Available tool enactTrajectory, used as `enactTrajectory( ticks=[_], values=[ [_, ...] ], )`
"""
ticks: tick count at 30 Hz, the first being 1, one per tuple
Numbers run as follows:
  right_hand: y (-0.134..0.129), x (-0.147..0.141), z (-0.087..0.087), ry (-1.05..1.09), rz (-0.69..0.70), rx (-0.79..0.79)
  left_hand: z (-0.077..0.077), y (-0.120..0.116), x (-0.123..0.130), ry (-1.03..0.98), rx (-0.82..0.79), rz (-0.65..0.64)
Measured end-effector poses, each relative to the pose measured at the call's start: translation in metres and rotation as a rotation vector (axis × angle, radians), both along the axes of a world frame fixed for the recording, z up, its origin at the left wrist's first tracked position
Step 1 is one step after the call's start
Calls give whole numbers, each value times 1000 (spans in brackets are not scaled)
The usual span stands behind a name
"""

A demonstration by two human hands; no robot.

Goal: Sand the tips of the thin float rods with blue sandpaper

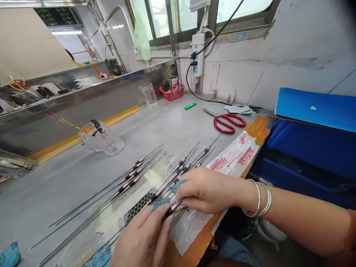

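The left hand [141, 239] rises from the bottom edge with its fingers curled narrowly around a slim fishing float [171, 210]. The right hand [207, 191], silver bangles [260, 199] on its wrist, comes in from the right and pinches close by, so the float's dark body lies between the two hands. Small scraps of blue paper [178, 186] stick out around the grip, and exactly how they sit against the float is hidden by the fingers.

Just beyond the hands, more floats lie side by side in two loose groups, one [114, 189] to the left and one [189, 163] ahead, their thin stems slanting across a black honeycomb mat [139, 204]. To the right, a plastic bag with red printing [233, 155] rests on orange tape [258, 129] along the table's edge.

Farther off on the steel table [63, 185] stand a glass mug [101, 138] and a tall drinking glass [148, 95]. Red-handled scissors [228, 123] lie near a green marker [190, 105], and a red basket [171, 93] sits by the wall, below a power strip [197, 55].
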State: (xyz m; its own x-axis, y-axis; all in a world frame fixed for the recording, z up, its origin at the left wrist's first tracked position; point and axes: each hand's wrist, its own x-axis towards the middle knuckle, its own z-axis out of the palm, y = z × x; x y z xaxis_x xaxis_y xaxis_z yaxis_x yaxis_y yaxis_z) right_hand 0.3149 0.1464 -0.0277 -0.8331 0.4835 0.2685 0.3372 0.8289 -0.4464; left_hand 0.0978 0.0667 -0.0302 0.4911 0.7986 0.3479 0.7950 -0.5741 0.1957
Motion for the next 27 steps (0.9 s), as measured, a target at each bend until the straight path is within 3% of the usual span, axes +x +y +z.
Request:
enactTrajectory(
  ticks=[27],
  values=[
    [-1,-2,-3,68,-35,-19,2,-3,1,-93,-78,55]
  ],
)
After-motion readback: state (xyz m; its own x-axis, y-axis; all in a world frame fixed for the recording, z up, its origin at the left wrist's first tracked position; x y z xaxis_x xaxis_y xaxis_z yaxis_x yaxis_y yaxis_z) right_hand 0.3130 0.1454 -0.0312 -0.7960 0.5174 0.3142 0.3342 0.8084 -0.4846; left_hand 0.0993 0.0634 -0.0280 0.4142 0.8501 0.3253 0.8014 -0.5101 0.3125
